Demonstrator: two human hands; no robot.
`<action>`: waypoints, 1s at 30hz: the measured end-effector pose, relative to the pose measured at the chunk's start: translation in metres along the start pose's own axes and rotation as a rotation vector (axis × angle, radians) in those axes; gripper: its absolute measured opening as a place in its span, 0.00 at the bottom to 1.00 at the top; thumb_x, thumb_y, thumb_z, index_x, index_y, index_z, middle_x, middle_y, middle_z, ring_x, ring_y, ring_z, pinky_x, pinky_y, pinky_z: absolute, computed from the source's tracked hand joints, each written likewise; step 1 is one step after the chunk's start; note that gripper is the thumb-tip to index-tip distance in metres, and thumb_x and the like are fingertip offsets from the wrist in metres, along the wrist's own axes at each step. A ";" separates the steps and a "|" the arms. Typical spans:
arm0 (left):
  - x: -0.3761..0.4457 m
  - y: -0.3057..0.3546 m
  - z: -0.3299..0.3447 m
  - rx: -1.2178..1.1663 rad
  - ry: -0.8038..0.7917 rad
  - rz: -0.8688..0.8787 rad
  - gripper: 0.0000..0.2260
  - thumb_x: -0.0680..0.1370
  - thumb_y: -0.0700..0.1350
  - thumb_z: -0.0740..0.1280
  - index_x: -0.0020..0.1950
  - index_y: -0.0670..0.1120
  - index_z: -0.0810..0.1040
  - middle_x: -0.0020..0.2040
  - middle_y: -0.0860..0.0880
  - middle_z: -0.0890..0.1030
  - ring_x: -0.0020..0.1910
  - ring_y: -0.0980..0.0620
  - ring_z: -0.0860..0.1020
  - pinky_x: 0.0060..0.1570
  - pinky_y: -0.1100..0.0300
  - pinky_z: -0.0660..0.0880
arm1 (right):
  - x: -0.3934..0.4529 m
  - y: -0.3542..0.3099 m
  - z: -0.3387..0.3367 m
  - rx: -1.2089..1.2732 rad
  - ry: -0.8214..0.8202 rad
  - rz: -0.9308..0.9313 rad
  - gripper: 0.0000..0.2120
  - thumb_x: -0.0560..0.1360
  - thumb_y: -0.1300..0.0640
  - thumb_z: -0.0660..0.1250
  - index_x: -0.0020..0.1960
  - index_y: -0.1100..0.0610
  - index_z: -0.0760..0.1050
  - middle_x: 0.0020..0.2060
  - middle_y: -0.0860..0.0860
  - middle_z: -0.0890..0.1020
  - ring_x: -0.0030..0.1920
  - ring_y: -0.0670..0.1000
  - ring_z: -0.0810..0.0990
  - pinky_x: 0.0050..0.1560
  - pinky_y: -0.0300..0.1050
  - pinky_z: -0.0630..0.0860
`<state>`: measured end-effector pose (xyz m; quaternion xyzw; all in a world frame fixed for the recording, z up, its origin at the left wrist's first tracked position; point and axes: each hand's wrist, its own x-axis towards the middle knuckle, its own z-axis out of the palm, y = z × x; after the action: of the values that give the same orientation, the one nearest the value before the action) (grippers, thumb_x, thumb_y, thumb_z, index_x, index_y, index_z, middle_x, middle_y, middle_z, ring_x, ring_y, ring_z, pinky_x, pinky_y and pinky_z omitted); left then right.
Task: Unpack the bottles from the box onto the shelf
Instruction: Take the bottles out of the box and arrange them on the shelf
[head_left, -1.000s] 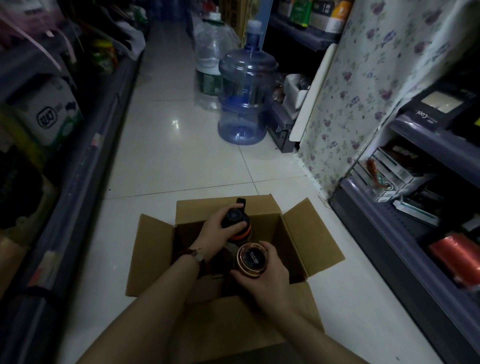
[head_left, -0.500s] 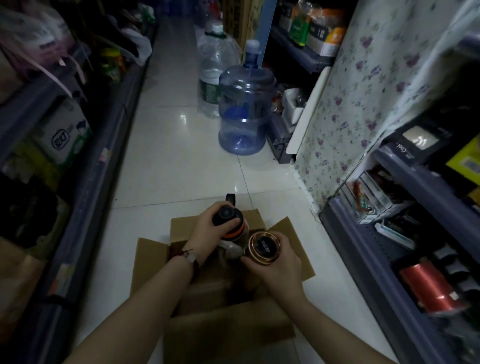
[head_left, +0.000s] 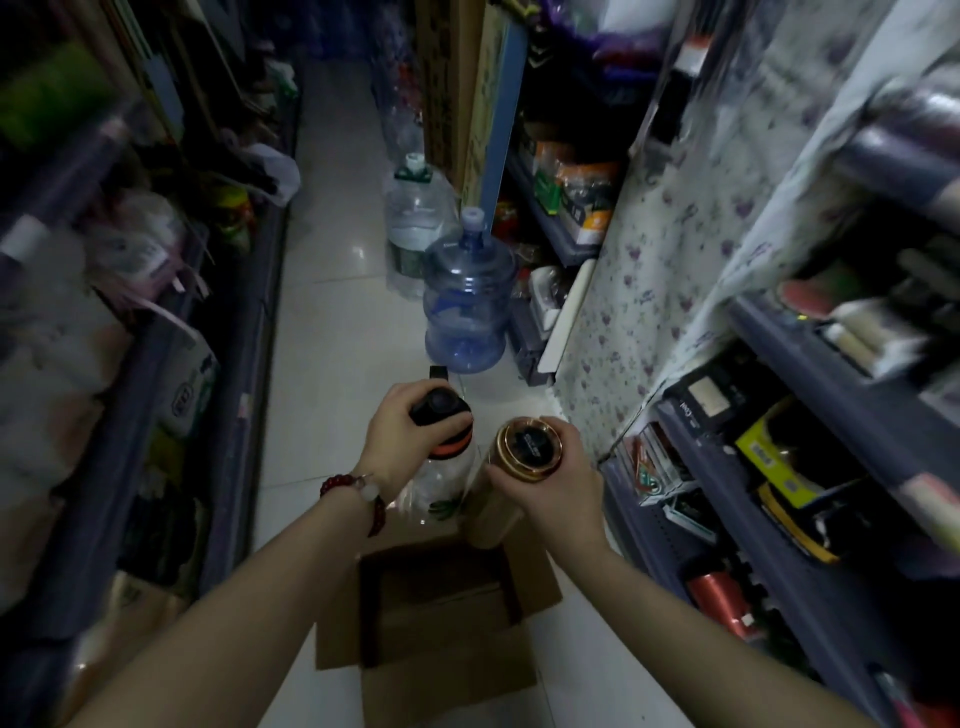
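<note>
- The left hand (head_left: 397, 434) is closed around the black cap of the clear bottle (head_left: 441, 467), the one with an orange ring under the lid and a see-through body hanging below the grip. A red bead bracelet (head_left: 363, 493) sits on that wrist.
- This bottle is now fully out of the box (head_left: 441, 613) and held in the air above its far edge; a second ago it stood inside the box with only its top showing.
- Just beside it, close but whether touching I cannot tell, is the gold bottle (head_left: 524, 452), gripped from the side and below by the right hand (head_left: 556, 488), fingers wrapped round its upper body under the dark, copper-rimmed lid.
- It too has come clear of the box; earlier its lid was level with the opening.
- The box now lies low in the view, open, its inside too dark to show whether any bottles remain.
- The view has risen and tipped forward, so the person seems to have straightened up: more of the aisle, the blue water jug (head_left: 467, 306) and the shelf (head_left: 779, 467) on the right now show.
- For the task, I judge the lifting-out done for these two bottles; carrying them to the shelf is the step in hand, and neither is placed yet.
- The right shelves look crowded, so finding a free spot may be the tricky part.
</note>
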<state>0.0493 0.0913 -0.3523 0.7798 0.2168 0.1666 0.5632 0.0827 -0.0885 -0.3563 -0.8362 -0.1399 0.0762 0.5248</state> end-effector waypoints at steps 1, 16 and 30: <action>0.003 0.022 -0.005 -0.011 0.002 0.006 0.14 0.70 0.44 0.75 0.53 0.52 0.78 0.54 0.49 0.74 0.53 0.53 0.75 0.51 0.70 0.70 | 0.004 -0.019 -0.009 0.022 0.005 0.001 0.32 0.60 0.49 0.80 0.60 0.47 0.70 0.51 0.42 0.80 0.54 0.43 0.78 0.57 0.37 0.74; 0.018 0.351 -0.070 -0.055 -0.204 0.173 0.11 0.70 0.44 0.74 0.49 0.55 0.78 0.46 0.60 0.78 0.46 0.62 0.75 0.48 0.66 0.72 | 0.025 -0.293 -0.179 0.127 0.160 -0.026 0.28 0.62 0.52 0.80 0.58 0.53 0.72 0.47 0.44 0.80 0.46 0.36 0.77 0.40 0.23 0.72; 0.046 0.588 -0.014 -0.173 -0.196 0.501 0.10 0.67 0.48 0.77 0.46 0.50 0.82 0.45 0.52 0.84 0.50 0.53 0.81 0.52 0.57 0.78 | 0.060 -0.434 -0.376 0.072 0.441 -0.210 0.28 0.56 0.43 0.80 0.52 0.50 0.76 0.44 0.44 0.83 0.47 0.43 0.81 0.50 0.42 0.78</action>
<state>0.1700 -0.0329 0.2121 0.7705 -0.0532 0.2425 0.5871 0.1764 -0.2136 0.1997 -0.7942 -0.1052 -0.1582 0.5772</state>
